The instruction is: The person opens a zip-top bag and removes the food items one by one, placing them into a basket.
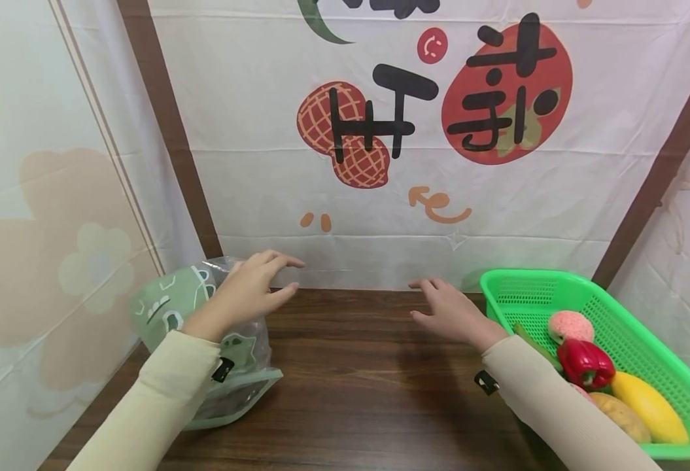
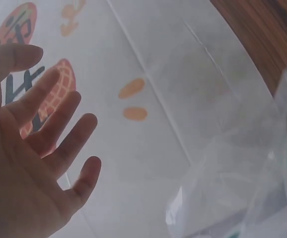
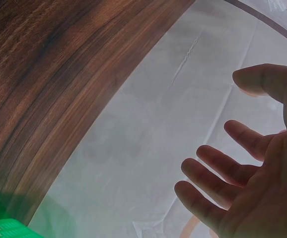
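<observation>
My left hand [image 1: 247,291] hovers above a clear plastic bag [image 1: 239,389] printed with green cartoon figures, at the left of the table. Its fingers are spread and relaxed, and the left wrist view shows the palm [image 2: 29,173] with nothing in it. Over the table's right half hangs my right hand [image 1: 450,311], fingers loosely extended and holding nothing. Just right of it stands a green plastic basket [image 1: 645,333]. Inside the basket lie a red bell pepper [image 1: 586,363], a pink round item [image 1: 571,326], a yellow mango-like fruit [image 1: 651,405] and a brownish potato-like item [image 1: 620,415].
The dark wooden table [image 1: 345,392] ends at a white printed cloth [image 1: 250,163] hanging behind it. More cloth encloses the left and right sides. A long green vegetable [image 1: 535,347] lies along the basket's left wall, partly hidden by my right forearm.
</observation>
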Available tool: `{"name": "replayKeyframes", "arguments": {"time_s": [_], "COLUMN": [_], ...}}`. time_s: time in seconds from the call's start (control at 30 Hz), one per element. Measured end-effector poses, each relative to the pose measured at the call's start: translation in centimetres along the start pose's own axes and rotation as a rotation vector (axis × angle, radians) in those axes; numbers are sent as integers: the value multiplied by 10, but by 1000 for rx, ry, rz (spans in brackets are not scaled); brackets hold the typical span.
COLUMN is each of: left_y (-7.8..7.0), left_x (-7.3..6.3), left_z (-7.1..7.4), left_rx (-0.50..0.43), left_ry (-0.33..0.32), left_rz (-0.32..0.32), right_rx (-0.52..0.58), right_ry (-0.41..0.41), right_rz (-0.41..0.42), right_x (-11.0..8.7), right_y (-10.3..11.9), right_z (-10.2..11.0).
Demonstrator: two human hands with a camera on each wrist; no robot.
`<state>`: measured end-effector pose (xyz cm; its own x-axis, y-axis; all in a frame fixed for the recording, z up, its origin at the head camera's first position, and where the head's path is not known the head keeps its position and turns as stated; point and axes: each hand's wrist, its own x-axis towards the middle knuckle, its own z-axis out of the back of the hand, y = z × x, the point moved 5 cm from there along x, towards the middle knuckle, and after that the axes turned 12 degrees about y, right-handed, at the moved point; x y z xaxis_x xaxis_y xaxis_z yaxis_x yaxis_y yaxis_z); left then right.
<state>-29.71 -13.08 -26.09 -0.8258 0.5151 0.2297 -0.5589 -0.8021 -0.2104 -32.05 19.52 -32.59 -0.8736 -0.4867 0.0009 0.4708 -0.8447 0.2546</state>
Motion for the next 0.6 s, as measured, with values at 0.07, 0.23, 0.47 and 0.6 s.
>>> {"name": "replayKeyframes", "arguments": {"time_s": [0.07, 0.23, 0.47, 0.6], "left_y": [-3, -12, -22, -30], "left_x": [6, 24, 44, 49], "left_z": [-3, -13, -34, -41], "left_rx": [-8, -29, -113, -144], "left_ry": [-6, -15, 30, 42], "left_rz": [-5, -10, 12, 9], "right_rx": [8, 15, 16, 11], "right_ry": [0, -1, -1, -5], "right_rz": [-9, -29, -17, -19], "right_x": [0, 2, 4, 5], "right_y": [0, -2, 0, 0], "right_z": [0, 1, 0, 0]}}
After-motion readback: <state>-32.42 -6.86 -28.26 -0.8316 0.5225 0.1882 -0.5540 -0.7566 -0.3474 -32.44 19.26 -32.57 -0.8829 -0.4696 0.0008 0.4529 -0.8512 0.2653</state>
